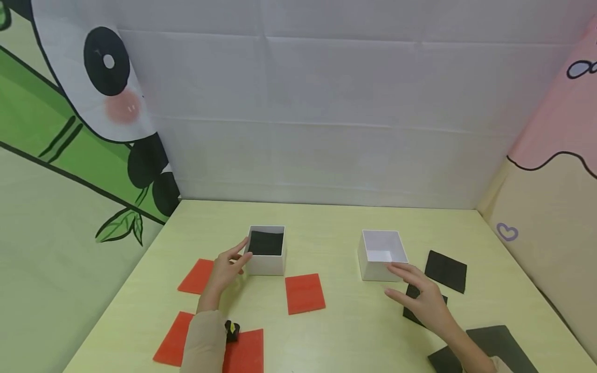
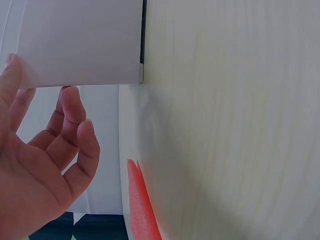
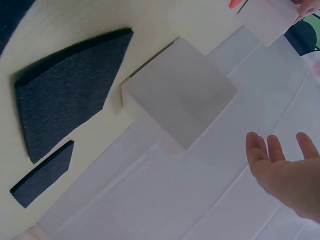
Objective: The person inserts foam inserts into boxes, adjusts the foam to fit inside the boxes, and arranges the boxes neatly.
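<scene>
At the left white box (image 1: 266, 265), my left hand (image 1: 226, 269) holds the near-left corner, thumb on the front face and index finger along the left side. A black square sheet (image 1: 266, 243) lies inside that box. The left wrist view shows the other fingers loosely bent below the box wall (image 2: 80, 45). My right hand (image 1: 422, 298) hovers, fingers spread, near the front of a second white box (image 1: 380, 270), whose white inside shows. In the right wrist view that hand (image 3: 287, 175) is apart from the box (image 3: 180, 95) and holds nothing.
Red sheets lie around the left arm, one (image 1: 305, 293) between the boxes and another (image 1: 196, 276) left of the hand. Black sheets lie on the right, one (image 1: 445, 271) beside the right box and a larger one (image 1: 503, 344) under the right forearm. A white curtain (image 1: 326, 129) hangs behind the table.
</scene>
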`<state>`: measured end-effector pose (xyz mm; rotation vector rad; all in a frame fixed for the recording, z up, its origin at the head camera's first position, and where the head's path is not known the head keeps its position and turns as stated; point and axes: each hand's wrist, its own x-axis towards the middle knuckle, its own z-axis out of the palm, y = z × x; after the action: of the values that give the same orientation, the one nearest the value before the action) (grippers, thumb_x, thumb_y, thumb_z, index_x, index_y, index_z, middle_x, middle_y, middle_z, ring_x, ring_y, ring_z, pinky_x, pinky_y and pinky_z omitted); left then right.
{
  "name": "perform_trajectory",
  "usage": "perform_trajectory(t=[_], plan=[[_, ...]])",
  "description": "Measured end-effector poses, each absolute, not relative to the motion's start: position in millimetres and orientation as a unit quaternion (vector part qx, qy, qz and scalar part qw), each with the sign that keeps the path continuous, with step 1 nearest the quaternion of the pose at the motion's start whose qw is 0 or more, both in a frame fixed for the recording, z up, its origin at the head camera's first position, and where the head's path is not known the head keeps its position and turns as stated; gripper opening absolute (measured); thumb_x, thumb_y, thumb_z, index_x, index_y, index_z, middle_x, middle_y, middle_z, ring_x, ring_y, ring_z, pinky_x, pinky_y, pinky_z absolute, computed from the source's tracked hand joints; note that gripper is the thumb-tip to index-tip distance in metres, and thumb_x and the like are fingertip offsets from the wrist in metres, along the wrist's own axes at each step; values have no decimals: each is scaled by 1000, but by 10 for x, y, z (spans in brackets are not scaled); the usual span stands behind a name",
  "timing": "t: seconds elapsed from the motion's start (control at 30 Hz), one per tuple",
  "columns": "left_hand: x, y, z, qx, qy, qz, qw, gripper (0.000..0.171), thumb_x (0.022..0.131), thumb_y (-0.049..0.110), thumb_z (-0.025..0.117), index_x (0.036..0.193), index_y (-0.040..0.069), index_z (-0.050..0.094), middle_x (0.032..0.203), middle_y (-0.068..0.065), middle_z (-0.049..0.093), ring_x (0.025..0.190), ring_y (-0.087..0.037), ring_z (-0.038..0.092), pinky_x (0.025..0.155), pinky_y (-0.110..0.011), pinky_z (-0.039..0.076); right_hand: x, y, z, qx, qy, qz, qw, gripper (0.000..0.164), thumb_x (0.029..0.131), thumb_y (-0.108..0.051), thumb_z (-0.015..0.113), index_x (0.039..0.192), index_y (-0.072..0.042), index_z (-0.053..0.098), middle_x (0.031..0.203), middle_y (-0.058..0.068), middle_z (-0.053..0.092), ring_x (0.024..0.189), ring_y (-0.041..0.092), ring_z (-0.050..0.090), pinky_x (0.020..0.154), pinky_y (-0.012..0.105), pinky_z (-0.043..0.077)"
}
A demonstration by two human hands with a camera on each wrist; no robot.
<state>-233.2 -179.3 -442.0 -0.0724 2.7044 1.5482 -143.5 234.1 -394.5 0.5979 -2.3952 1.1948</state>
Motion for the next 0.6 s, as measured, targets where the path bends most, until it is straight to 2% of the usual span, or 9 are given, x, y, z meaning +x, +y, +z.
perform_trajectory(t=[0.23, 0.33, 0.4, 0.47, 0.53, 0.6], plan=[[-2322, -1803, -4427, -20, 867, 498, 11, 56, 85, 35, 59, 136, 22, 40, 93, -15, 58, 66, -28, 57, 55, -28, 36, -1366, 2541, -4042, 175, -887, 382, 190, 48, 66, -7, 77, 111, -1, 62, 114, 11, 55, 106, -7, 41, 78, 11, 36], [-2313, -1811, -4430, -22, 866, 499, 15, 55, 86, 33, 59, 136, 22, 40, 92, -14, 58, 66, -28, 56, 54, -28, 36, -1341, 2611, -4056, 169, -897, 361, 189, 49, 64, -8, 78, 110, 0, 62, 112, 12, 56, 104, 8, 49, 79, 21, 42], [-2315, -1818, -4433, -23, 866, 500, 16, 55, 85, 34, 59, 136, 23, 40, 92, -14, 58, 66, -29, 56, 54, -28, 36, -1333, 2661, -4067, 168, -902, 353, 182, 50, 64, -8, 78, 110, 1, 62, 112, 15, 55, 103, 23, 51, 78, 35, 45], [-2319, -1827, -4435, -21, 866, 500, 14, 56, 85, 35, 59, 136, 23, 40, 92, -14, 58, 65, -29, 56, 54, -27, 36, -1327, 2708, -4078, 163, -909, 346, 165, 50, 65, -10, 78, 111, 3, 60, 113, 19, 53, 101, 36, 50, 74, 51, 44], [-2327, -1835, -4437, -20, 866, 499, 12, 56, 85, 37, 59, 136, 24, 40, 92, -14, 58, 65, -28, 57, 53, -27, 35, -1327, 2755, -4096, 165, -912, 343, 152, 52, 65, -11, 78, 111, 4, 59, 114, 23, 51, 101, 43, 48, 72, 58, 40], [-2333, -1841, -4436, -19, 867, 498, 12, 56, 84, 38, 59, 136, 24, 40, 94, -15, 58, 65, -28, 57, 54, -27, 35, -1325, 2800, -4113, 166, -918, 334, 137, 53, 66, -13, 78, 112, 5, 58, 116, 26, 48, 102, 47, 46, 71, 61, 39]])
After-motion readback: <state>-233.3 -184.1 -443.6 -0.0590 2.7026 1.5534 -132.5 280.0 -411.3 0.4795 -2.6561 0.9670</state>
